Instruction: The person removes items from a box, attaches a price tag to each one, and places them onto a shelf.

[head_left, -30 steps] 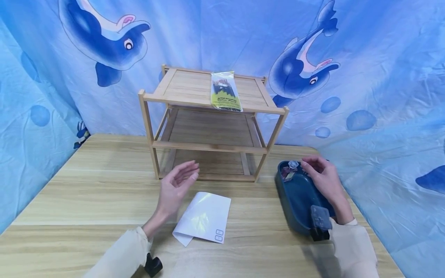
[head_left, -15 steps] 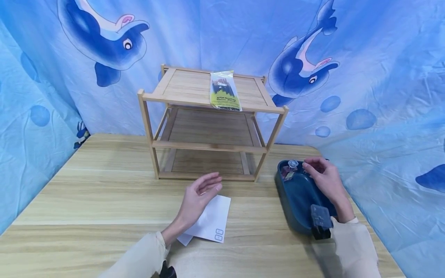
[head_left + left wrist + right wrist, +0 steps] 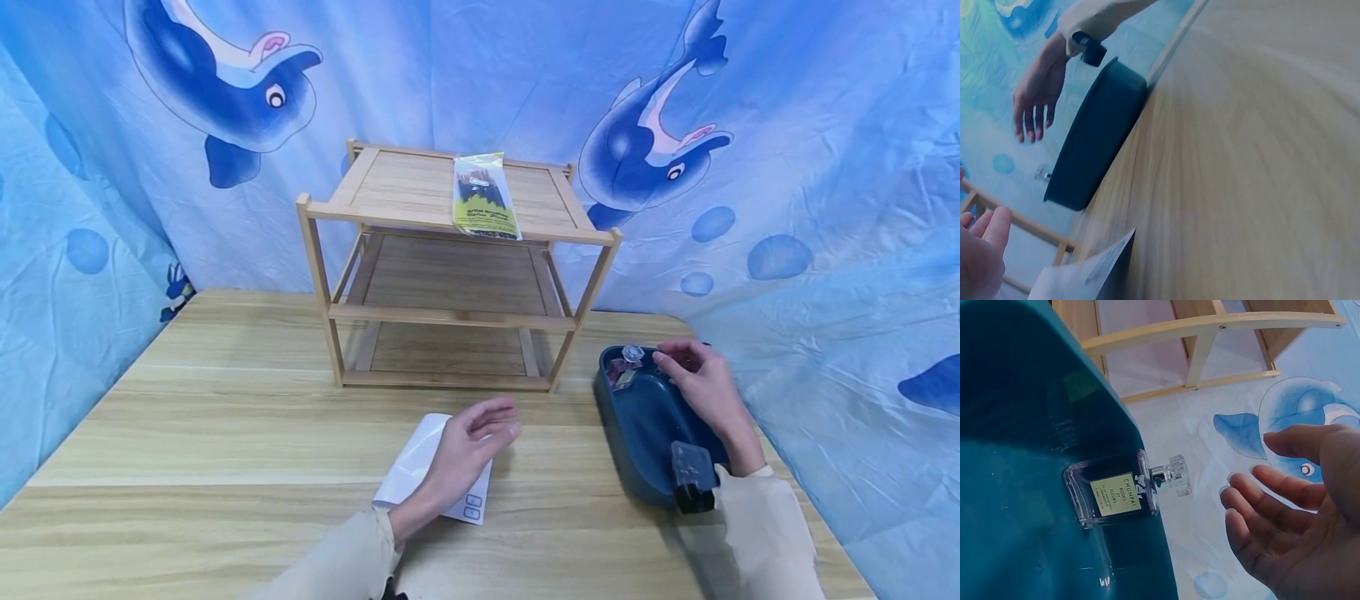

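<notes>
The basin (image 3: 647,429) is teal — backdrop (image 3: 480,75) dolphin-printed blue.

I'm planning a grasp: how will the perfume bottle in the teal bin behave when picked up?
The perfume bottle looks like clear glass, so it's probably fragile. Its smooth, shiny walls may feel slippery. Flat sides suggest little rolling.

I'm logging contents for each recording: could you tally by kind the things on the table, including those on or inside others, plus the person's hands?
Wooden rack: 1
Brush pack: 1
Blue-green basin: 1
Labelled bottle: 1
White sheet: 1
Hands: 2, left hand and right hand
Total: 7
</notes>
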Available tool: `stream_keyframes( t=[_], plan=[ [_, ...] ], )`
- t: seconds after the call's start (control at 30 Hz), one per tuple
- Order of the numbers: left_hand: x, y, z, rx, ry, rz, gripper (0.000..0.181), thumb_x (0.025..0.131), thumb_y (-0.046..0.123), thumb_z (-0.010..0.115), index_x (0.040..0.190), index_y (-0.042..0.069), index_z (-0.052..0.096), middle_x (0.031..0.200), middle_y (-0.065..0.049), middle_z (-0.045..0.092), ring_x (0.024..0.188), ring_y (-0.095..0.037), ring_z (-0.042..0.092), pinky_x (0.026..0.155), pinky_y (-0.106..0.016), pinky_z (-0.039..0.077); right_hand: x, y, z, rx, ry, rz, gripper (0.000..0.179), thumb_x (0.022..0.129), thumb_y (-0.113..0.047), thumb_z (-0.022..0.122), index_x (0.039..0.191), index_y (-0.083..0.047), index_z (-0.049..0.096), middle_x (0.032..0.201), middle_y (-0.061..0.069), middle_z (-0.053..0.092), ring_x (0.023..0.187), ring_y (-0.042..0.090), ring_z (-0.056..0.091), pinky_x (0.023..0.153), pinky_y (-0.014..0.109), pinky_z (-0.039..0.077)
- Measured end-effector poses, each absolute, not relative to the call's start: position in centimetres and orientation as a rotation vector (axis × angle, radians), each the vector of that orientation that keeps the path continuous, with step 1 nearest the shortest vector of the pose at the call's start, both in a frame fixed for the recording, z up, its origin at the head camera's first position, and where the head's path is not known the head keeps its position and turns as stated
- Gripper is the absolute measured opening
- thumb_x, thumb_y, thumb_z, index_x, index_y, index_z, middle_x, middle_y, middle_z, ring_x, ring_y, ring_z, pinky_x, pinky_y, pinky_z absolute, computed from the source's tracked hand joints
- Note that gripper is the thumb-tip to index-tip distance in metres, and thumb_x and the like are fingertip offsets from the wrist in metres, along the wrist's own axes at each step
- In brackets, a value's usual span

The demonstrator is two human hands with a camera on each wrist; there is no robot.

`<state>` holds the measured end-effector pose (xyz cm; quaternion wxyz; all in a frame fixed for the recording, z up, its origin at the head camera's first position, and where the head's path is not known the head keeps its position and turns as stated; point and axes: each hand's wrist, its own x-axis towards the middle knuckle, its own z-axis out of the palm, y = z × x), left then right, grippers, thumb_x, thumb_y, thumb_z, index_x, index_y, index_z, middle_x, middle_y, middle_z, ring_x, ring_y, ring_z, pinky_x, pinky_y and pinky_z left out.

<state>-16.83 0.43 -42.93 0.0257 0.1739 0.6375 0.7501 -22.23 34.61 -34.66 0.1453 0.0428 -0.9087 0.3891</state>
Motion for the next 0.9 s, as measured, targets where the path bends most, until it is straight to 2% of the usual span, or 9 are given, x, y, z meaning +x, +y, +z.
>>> stream_keyframes(
  t=[0.2, 0.4, 0.67, 0.9],
  plan=[
    [-16.4, 2.1, -43.2, 0.513, 1.923, 2.304, 0.046, 0.098, 0.01, 0.07, 0.138, -0.009, 0.057, 0.133, -0.026, 0.063, 0.117, -0.032, 0.066, 0.098, -0.029, 0.054, -22.6, 34.9, -34.9, 0.127, -2.636, 1.098, 0.04, 0.106, -0.025, 0.061, 0.129, 0.008, 0.061, 0.113, 0.022, 0.064, 0.087, 0.014, 0.059, 0.068, 0.019, 0.053],
    [-16.0, 3.9, -43.4, 0.495, 1.873, 2.307, 0.043, 0.097, 0.011, 0.071, 0.136, -0.006, 0.06, 0.131, -0.024, 0.065, 0.117, -0.031, 0.067, 0.096, -0.027, 0.055, -22.7, 35.0, -34.9, 0.119, -2.653, 1.101, 0.042, 0.106, -0.026, 0.06, 0.129, 0.008, 0.06, 0.112, 0.023, 0.063, 0.085, 0.01, 0.058, 0.067, 0.02, 0.053],
    [-15.3, 6.4, -43.6, 0.436, 1.775, 2.361, 0.042, 0.095, 0.004, 0.071, 0.133, -0.011, 0.06, 0.125, -0.025, 0.067, 0.113, -0.033, 0.068, 0.09, -0.022, 0.055, -23.1, 34.9, -35.0, 0.19, -2.709, 1.045, 0.039, 0.106, -0.022, 0.061, 0.13, 0.008, 0.061, 0.112, 0.024, 0.065, 0.093, 0.027, 0.058, 0.068, 0.019, 0.05],
    [-14.4, 8.5, -44.2, 0.366, 1.701, 2.405, 0.04, 0.091, -0.002, 0.071, 0.129, -0.01, 0.062, 0.123, -0.024, 0.068, 0.111, -0.035, 0.068, 0.086, -0.023, 0.057, -23.5, 35.1, -35.3, 0.251, -2.73, 1.052, 0.036, 0.107, -0.018, 0.06, 0.13, 0.009, 0.061, 0.11, 0.023, 0.064, 0.09, 0.03, 0.057, 0.066, 0.021, 0.051]
  ],
)
